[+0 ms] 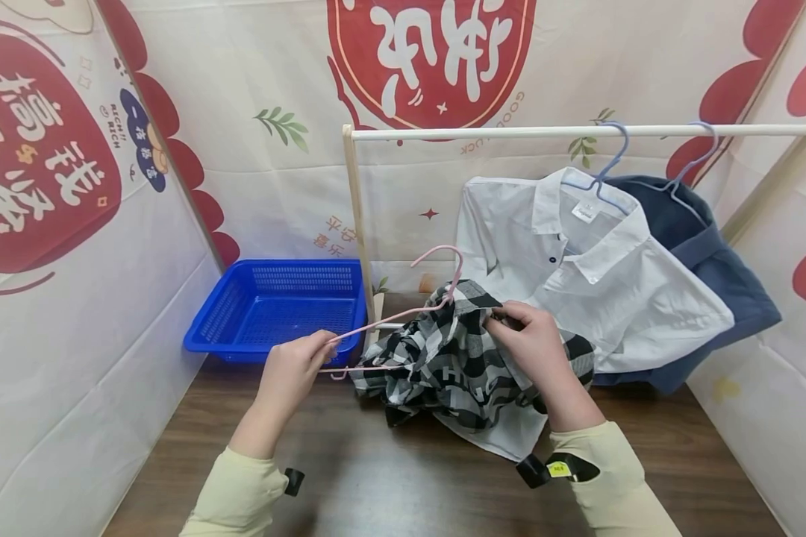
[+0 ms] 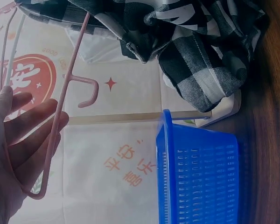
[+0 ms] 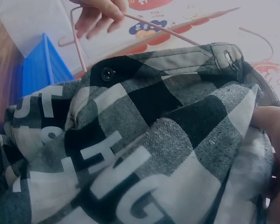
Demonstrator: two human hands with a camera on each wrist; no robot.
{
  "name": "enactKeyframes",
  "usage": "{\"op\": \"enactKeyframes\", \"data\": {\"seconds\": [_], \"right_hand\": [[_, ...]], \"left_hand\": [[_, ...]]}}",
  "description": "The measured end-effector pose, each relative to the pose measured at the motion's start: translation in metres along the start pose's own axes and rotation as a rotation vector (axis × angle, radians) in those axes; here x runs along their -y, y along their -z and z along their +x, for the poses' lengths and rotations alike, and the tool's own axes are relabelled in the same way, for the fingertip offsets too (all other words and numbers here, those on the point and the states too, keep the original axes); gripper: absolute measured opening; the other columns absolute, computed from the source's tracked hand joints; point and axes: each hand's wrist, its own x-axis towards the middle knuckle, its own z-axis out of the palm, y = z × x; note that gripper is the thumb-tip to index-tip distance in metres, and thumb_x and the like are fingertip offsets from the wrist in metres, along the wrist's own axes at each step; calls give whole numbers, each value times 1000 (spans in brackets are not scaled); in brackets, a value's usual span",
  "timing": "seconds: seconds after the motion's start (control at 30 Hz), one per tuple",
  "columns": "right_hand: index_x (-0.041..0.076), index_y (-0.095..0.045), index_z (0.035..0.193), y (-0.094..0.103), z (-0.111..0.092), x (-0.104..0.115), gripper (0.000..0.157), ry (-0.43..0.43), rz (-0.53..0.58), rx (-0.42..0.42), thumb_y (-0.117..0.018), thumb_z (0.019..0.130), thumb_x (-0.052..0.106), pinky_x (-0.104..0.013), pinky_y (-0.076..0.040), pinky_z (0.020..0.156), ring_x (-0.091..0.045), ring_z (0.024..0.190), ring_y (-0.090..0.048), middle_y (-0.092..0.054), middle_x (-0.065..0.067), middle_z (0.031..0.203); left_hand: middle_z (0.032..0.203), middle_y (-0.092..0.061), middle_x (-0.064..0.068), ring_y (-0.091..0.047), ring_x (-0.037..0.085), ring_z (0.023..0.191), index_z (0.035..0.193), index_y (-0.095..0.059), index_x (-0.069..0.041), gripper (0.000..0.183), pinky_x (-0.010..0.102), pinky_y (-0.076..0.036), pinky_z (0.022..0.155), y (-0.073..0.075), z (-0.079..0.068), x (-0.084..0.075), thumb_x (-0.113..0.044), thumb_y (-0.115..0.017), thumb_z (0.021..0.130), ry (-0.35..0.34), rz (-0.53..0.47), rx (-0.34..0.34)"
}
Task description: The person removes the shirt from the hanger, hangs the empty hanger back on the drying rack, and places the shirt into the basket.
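A pink clothes hanger (image 1: 392,321) has one end in my left hand (image 1: 297,365), whose fingers and thumb pinch it. Its other end goes inside a black, grey and white checked shirt (image 1: 466,373) with white lettering, so that part is hidden. The hook points up past the collar. My right hand (image 1: 533,339) grips the shirt's edge near the collar, on the right. Seen from the right wrist, a dark button (image 3: 108,73) shows on the shirt, and the thumb presses the cloth. The shirt hangs bunched, low over the table.
A blue plastic basket (image 1: 204,341) stands at the back left, beside the rack's post. On the white rail (image 1: 510,133) hang a white shirt (image 1: 504,216) and a dark blue garment (image 1: 732,276), each on a blue hanger. Printed cloth walls surround the brown table (image 1: 349,477).
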Motion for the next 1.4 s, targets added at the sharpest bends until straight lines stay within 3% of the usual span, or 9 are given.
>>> {"op": "enactKeyframes", "data": {"seconds": [0.13,0.27,0.4,0.5,0.6,0.73,1.03,1.4], "right_hand": [[4,-75,100,4,2,2,15,18,-48,20,-69,88,12,-20,-45,75,-16,88,-59,-70,-9,102],[5,-70,114,6,1,9,25,82,-87,6,-67,91,13,-35,-43,87,-23,105,-56,-65,-11,115],[8,-62,129,9,0,25,41,265,-109,23,-55,89,1,-51,-34,97,-28,121,-48,-57,-9,131],[8,-59,134,10,0,37,45,399,-164,61,-55,89,3,-58,-26,102,-30,130,-42,-51,-9,141],[7,-58,135,10,1,45,44,439,-256,88,-62,92,17,-60,-25,103,-32,131,-42,-53,-10,140],[6,-59,134,11,3,50,49,419,-325,132,-68,90,27,-58,-27,103,-34,127,-46,-58,-13,133],[7,-59,133,8,5,43,50,436,-309,175,-74,87,23,-53,-31,103,-31,123,-50,-60,-10,130],[7,-48,143,11,5,24,62,574,-282,235,-72,86,13,-51,-38,100,-31,121,-52,-57,-10,132]], "left_hand": [[62,-62,-3,-56,11,51,89,-69,-10,5,30,-44,47,0,-2,0,-13,-67,92,4,-14,-7],[60,-61,-3,-55,10,49,88,-69,-9,7,28,-44,46,2,-5,-1,-14,-66,92,-2,-12,-43],[60,-61,-2,-54,10,49,87,-68,-9,6,27,-44,45,4,-6,-3,-13,-67,91,-28,-22,-82],[61,-62,-2,-55,11,49,87,-68,-8,15,27,-45,44,5,-4,-5,-18,-62,95,-77,-17,-105],[62,-64,-1,-58,12,49,88,-68,-7,31,29,-45,42,4,-2,-9,-29,-50,101,-132,0,-128],[62,-65,-1,-59,12,49,87,-67,-8,45,30,-44,41,4,0,-13,-37,-37,104,-152,3,-143],[58,-59,-5,-50,9,45,83,-65,-10,46,28,-39,40,7,1,-19,-38,-35,105,-109,11,-170],[56,-58,-4,-49,10,42,80,-64,-9,44,24,-33,38,10,-2,-21,-36,-40,104,-79,58,-213]]}}
